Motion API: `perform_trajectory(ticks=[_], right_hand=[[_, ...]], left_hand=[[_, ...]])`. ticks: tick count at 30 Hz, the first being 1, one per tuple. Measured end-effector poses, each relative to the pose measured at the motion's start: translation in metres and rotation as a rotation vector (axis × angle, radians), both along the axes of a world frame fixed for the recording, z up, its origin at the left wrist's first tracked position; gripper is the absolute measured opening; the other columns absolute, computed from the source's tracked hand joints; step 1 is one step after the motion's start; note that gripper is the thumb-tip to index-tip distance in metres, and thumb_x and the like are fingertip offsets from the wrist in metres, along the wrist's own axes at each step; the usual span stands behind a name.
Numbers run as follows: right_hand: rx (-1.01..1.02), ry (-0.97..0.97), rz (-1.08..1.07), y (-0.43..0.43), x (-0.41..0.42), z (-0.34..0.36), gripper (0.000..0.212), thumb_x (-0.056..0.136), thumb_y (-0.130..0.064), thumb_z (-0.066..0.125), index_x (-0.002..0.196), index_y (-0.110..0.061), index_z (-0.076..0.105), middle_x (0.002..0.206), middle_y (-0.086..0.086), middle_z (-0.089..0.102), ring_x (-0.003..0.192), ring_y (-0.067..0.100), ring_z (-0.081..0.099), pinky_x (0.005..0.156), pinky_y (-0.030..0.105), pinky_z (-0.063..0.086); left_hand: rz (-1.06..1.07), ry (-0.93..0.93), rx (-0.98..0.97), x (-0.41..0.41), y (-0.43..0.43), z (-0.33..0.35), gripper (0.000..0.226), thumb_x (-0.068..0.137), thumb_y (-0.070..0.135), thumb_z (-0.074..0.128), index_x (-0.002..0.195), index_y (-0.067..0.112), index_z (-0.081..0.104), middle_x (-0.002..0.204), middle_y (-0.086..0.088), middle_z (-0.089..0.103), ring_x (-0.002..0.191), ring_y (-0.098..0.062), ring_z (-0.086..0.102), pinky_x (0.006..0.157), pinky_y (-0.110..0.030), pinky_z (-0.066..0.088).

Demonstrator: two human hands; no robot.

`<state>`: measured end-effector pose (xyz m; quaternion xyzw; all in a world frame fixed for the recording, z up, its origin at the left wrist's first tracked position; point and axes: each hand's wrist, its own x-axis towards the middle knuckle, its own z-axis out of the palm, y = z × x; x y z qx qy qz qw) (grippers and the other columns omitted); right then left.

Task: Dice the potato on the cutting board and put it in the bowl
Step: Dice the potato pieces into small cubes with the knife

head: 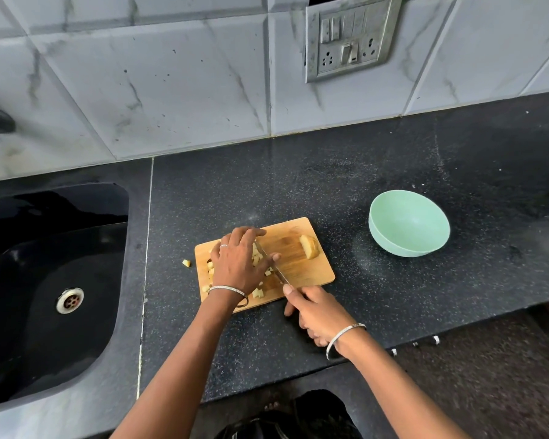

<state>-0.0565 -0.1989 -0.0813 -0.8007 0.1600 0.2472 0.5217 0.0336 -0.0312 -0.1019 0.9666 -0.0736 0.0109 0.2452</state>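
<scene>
A wooden cutting board (301,267) lies on the black counter. My left hand (240,261) rests over a heap of diced potato pieces (256,255) on the board's left half, fingers curved over them. My right hand (314,313) grips the handle of a knife (274,268), whose blade runs up to the pieces beside my left fingers. An uncut potato chunk (309,247) sits at the board's far right corner. One dice piece (186,263) lies off the board on the counter to the left. The mint-green bowl (408,245) stands to the right and looks empty.
A black sink (45,312) with a metal drain lies to the left. Behind the counter is a tiled wall with a switch and socket plate (349,39). The counter's front edge runs just below my right wrist.
</scene>
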Motion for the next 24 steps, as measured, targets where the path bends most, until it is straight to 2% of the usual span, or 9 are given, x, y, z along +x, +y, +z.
perform_trajectory(ticks=[3, 7, 9, 13, 16, 19, 24], right_hand=[[0.179, 0.127, -0.01, -0.006, -0.002, 0.005, 0.055, 0.094, -0.063, 0.047, 0.086, -0.011, 0.06, 0.052, -0.003, 0.037, 0.038, 0.01, 0.024, 0.037, 0.018, 0.016], [0.265, 0.172, 0.014, -0.008, -0.001, 0.008, 0.055, 0.093, -0.065, 0.046, 0.087, -0.012, 0.059, 0.051, -0.003, 0.032, 0.039, 0.009, 0.019, 0.036, 0.016, 0.014], [0.328, 0.191, 0.007, -0.011, 0.001, 0.008, 0.055, 0.093, -0.065, 0.047, 0.087, -0.011, 0.058, 0.052, -0.002, 0.03, 0.037, 0.009, 0.019, 0.035, 0.015, 0.015], [0.422, 0.24, 0.015, -0.02, 0.005, 0.009, 0.056, 0.091, -0.064, 0.05, 0.084, -0.009, 0.055, 0.052, 0.0, 0.027, 0.034, 0.008, 0.019, 0.035, 0.013, 0.015], [0.417, 0.22, -0.002, -0.023, 0.006, 0.008, 0.056, 0.09, -0.065, 0.051, 0.083, -0.01, 0.056, 0.053, 0.0, 0.027, 0.035, 0.009, 0.019, 0.036, 0.014, 0.015], [0.339, 0.135, -0.051, -0.026, 0.007, 0.008, 0.057, 0.09, -0.067, 0.05, 0.083, -0.011, 0.057, 0.052, -0.002, 0.03, 0.037, 0.01, 0.019, 0.036, 0.016, 0.015], [0.208, -0.042, -0.196, -0.033, 0.007, 0.008, 0.056, 0.092, -0.064, 0.048, 0.08, -0.01, 0.056, 0.051, -0.002, 0.033, 0.038, 0.011, 0.021, 0.037, 0.018, 0.015]], left_hand=[[-0.064, -0.003, -0.041, 0.003, 0.004, -0.003, 0.052, 0.085, 0.064, 0.042, 0.128, 0.035, 0.051, 0.132, 0.007, 0.05, 0.126, -0.023, 0.043, 0.099, -0.049, 0.035], [-0.107, -0.006, -0.1, 0.004, 0.017, -0.008, 0.047, 0.09, 0.061, 0.035, 0.126, 0.037, 0.052, 0.131, 0.009, 0.052, 0.126, -0.023, 0.042, 0.099, -0.049, 0.034], [-0.11, -0.016, -0.122, 0.007, 0.02, -0.008, 0.04, 0.091, 0.057, 0.041, 0.124, 0.039, 0.053, 0.128, 0.01, 0.055, 0.124, -0.022, 0.044, 0.098, -0.048, 0.036], [-0.069, -0.069, -0.17, 0.011, 0.025, -0.013, 0.024, 0.093, 0.029, 0.059, 0.115, 0.036, 0.06, 0.114, 0.01, 0.064, 0.112, -0.023, 0.054, 0.091, -0.046, 0.045], [0.014, -0.123, -0.11, 0.013, 0.031, -0.015, 0.022, 0.092, 0.021, 0.06, 0.109, 0.033, 0.064, 0.106, 0.009, 0.068, 0.105, -0.024, 0.058, 0.085, -0.04, 0.046], [0.063, -0.192, -0.115, 0.013, 0.028, -0.012, 0.014, 0.094, 0.028, 0.058, 0.106, 0.03, 0.065, 0.101, 0.006, 0.069, 0.1, -0.023, 0.06, 0.082, -0.039, 0.047], [-0.021, -0.246, -0.143, 0.011, -0.003, 0.001, 0.016, 0.089, 0.035, 0.062, 0.103, 0.027, 0.066, 0.099, 0.004, 0.069, 0.095, -0.023, 0.061, 0.083, -0.04, 0.047]])
